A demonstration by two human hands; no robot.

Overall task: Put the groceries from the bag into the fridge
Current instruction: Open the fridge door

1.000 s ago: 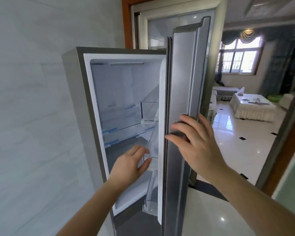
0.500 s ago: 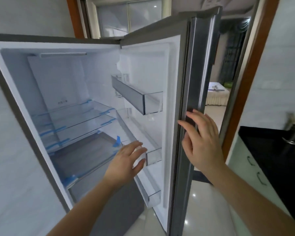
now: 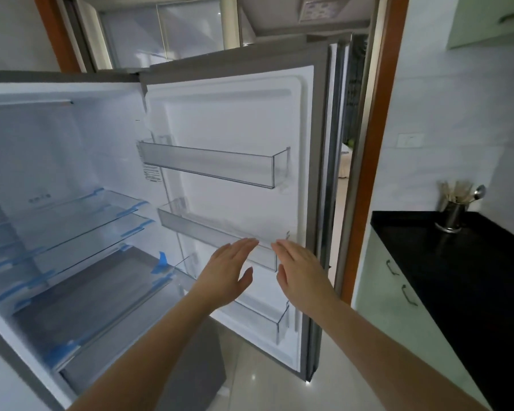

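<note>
The fridge (image 3: 57,137) stands wide open, its white inside empty, with glass shelves (image 3: 80,221) held by blue tape. Its door (image 3: 238,120) is swung out to the right and carries three clear door bins (image 3: 208,166). My left hand (image 3: 224,274) and my right hand (image 3: 301,271) are both flat with straight fingers, side by side in front of the middle door bin (image 3: 196,229). Neither hand holds anything. No bag or groceries are in view.
A black countertop (image 3: 463,262) over pale green cabinets runs along the right, with a metal utensil holder (image 3: 454,213) on it. A wooden door frame (image 3: 371,173) stands just behind the fridge door. Glossy floor tiles lie below.
The fridge door has swung much further open to the right. My right hand has left the door's edge and now sits beside my left hand in front of the middle bin.
</note>
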